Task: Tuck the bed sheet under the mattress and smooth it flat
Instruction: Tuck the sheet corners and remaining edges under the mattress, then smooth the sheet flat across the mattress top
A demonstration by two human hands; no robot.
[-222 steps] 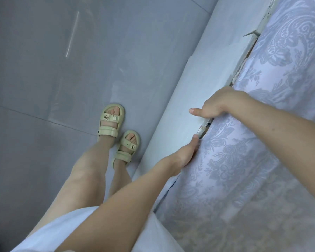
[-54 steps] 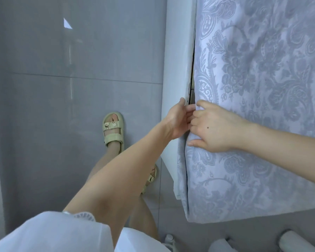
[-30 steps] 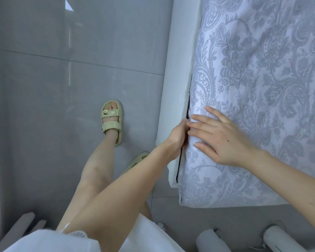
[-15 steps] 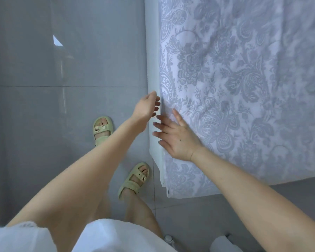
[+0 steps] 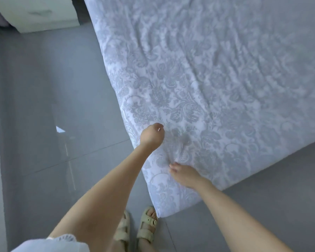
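Observation:
The bed sheet point(image 5: 216, 84), white with a grey floral pattern, covers the mattress and fills the upper right of the view. It wraps over the near corner by my feet, and ripples run across its middle. My left hand point(image 5: 151, 136) rests on the sheet close to the left edge of the bed, fingers curled into a fist; blur hides whether any fabric is pinched in it. My right hand point(image 5: 185, 175) lies palm down on the sheet nearer the corner, fingers spread and pointing left.
Grey glossy floor tiles point(image 5: 53, 124) run along the bed's left side and past its near end. A white piece of furniture point(image 5: 44, 13) stands at the top left. My feet in pale sandals point(image 5: 147, 227) stand at the bed corner.
Both hands have left the gap at the bed's side and now sit on top of the sheet. The left hand has curled shut. The view has swung to take in the bed's surface.

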